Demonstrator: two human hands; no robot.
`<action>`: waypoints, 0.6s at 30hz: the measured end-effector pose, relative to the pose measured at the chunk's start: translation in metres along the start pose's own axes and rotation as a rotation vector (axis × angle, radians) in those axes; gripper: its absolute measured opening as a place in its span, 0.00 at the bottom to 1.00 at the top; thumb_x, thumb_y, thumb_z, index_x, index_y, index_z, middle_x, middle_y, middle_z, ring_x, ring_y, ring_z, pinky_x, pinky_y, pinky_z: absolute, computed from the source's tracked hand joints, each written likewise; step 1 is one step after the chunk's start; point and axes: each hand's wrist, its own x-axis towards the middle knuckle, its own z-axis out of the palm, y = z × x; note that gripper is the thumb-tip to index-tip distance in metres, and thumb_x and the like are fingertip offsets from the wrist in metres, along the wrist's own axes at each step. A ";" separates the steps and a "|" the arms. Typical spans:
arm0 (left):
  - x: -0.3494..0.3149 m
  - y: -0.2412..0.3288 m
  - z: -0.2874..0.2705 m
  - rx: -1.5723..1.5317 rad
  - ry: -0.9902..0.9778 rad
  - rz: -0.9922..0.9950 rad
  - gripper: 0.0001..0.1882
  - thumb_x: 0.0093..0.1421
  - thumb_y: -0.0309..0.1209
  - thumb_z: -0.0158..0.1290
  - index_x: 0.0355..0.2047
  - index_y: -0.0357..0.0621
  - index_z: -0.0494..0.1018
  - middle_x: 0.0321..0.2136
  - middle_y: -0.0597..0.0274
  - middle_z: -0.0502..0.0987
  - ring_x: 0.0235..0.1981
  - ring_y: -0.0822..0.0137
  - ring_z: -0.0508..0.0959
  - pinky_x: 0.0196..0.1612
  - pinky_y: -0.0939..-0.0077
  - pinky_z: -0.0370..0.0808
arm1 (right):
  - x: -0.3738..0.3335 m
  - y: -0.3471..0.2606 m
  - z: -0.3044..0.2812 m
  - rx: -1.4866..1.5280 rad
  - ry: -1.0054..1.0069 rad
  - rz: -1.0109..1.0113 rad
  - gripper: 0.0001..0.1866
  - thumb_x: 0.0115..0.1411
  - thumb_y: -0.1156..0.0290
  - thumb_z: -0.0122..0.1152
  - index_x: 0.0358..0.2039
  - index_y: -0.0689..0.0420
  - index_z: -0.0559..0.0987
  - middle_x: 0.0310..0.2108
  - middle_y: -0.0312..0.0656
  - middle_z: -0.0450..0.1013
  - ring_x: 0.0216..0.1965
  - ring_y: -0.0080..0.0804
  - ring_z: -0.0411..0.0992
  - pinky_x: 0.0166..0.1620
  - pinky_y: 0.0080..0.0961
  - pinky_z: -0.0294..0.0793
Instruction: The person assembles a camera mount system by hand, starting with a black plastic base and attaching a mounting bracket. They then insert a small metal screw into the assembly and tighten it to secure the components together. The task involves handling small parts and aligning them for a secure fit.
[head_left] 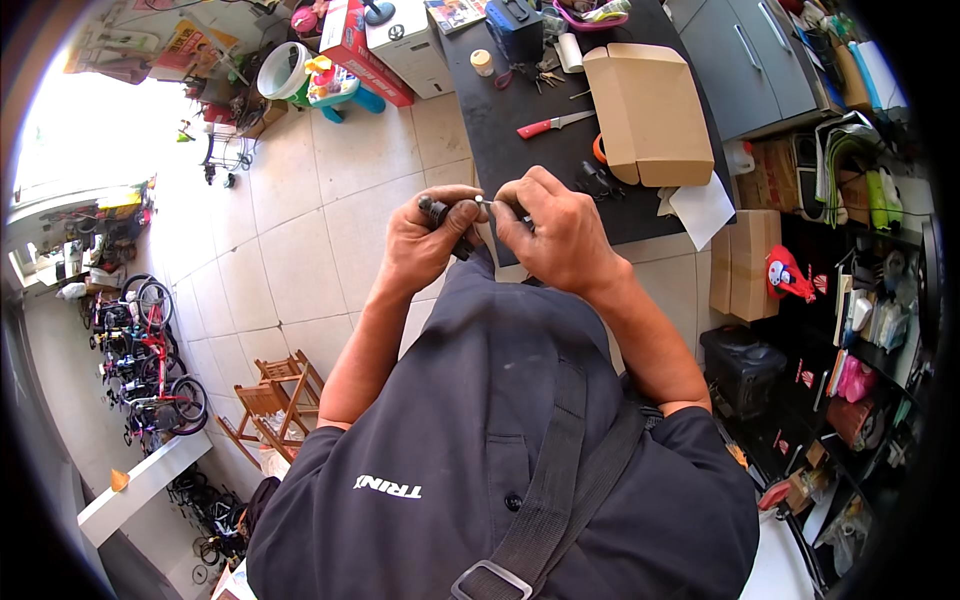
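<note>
Tiled floor (350, 150), black table (550, 152) near right hand (563, 232)

White capital letters (388, 487) mark the dark shirt (430, 400), pale print (372, 66) the red box (343, 32).

Bright, upper-left glare; bent edges, black corners

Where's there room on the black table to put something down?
The black table has a bare patch between the red-handled knife, the right hand and the table's left edge. A smaller one lies between that hand and the white paper. The far end is crowded with keys and a white roll; the cardboard box covers much of the right.
</note>
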 end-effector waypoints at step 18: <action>0.001 -0.004 0.015 -0.686 0.039 -0.262 0.14 0.75 0.34 0.59 0.53 0.37 0.78 0.39 0.59 0.83 0.29 0.71 0.78 0.33 0.76 0.76 | -0.002 -0.002 -0.001 0.189 -0.011 0.206 0.07 0.64 0.70 0.70 0.38 0.59 0.82 0.35 0.45 0.78 0.32 0.47 0.80 0.38 0.38 0.81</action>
